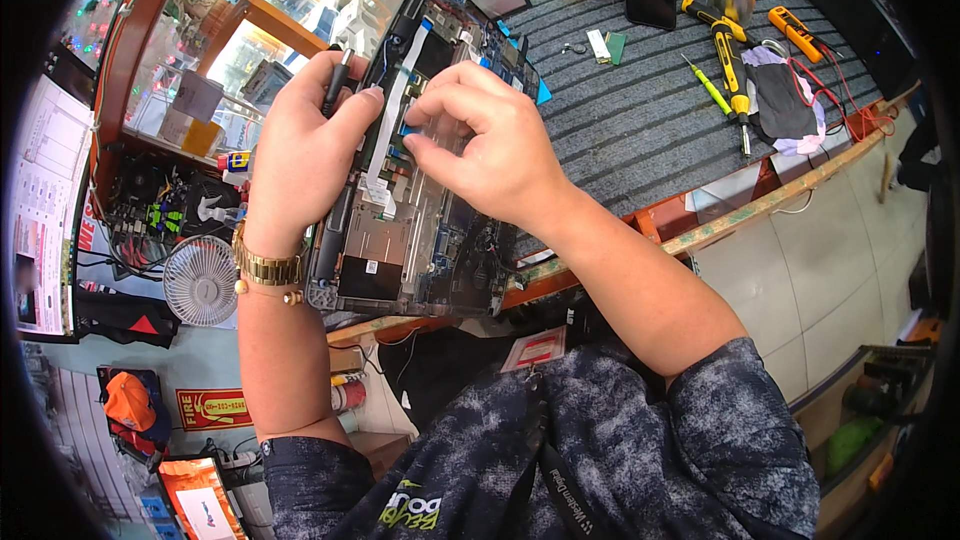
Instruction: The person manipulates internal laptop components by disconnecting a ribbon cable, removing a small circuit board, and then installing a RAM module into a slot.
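Observation:
An opened laptop base (pixel 370 250), with bare circuit boards and a long white ribbon cable (pixel 390 110), stands tilted at the front edge of the grey ribbed mat (pixel 590 110). My left hand (pixel 300 150) grips its left side, fingers wrapped around a black pen-like tool (pixel 338 75), thumb near the laptop's edge. My right hand (pixel 485 145) is curled over the inside of the laptop beside the ribbon cable, thumb and index finger closed on or at a small blue piece; whether it is held is hard to tell.
On the mat's right lie a yellow electric screwdriver (pixel 732 70), a green screwdriver (pixel 707 80), an orange meter probe (pixel 795 32), a dark cloth (pixel 780 95) and a small green board (pixel 617 48). A white fan (pixel 200 280), loose electronics and a glass cabinet (pixel 270 0) are at left.

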`<state>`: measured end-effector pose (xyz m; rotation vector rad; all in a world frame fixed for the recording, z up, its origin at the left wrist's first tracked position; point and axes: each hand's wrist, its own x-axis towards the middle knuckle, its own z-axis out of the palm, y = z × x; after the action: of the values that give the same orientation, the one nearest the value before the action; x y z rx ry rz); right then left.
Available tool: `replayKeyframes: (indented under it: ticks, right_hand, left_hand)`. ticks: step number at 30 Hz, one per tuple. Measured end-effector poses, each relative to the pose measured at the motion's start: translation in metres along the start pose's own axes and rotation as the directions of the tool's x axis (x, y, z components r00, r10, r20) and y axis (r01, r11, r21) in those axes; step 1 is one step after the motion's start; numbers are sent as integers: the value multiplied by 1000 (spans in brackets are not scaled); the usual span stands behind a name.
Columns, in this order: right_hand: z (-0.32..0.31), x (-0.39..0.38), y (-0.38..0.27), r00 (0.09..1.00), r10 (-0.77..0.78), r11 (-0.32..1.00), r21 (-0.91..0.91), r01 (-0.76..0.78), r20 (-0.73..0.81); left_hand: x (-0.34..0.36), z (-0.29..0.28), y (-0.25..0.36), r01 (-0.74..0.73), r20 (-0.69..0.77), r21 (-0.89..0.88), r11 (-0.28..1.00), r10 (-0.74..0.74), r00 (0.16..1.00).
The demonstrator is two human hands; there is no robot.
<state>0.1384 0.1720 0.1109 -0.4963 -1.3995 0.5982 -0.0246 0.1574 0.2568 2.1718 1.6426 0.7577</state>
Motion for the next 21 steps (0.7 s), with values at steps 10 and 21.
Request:
replayKeyframes:
  ticks: [10, 21]
  right_hand:
    - [-2, -4, 5, 1000, -8, 999, 38, 9, -22]
    - [-1, -7, 0, 1000, 9, 1000, 27, -9, -1]
  left_hand:
    - [0, 0, -1, -22, -9, 6, 1000, 22, 1000]
    - [-5, 0, -3, -43, 1, 15, 999, 43, 999]
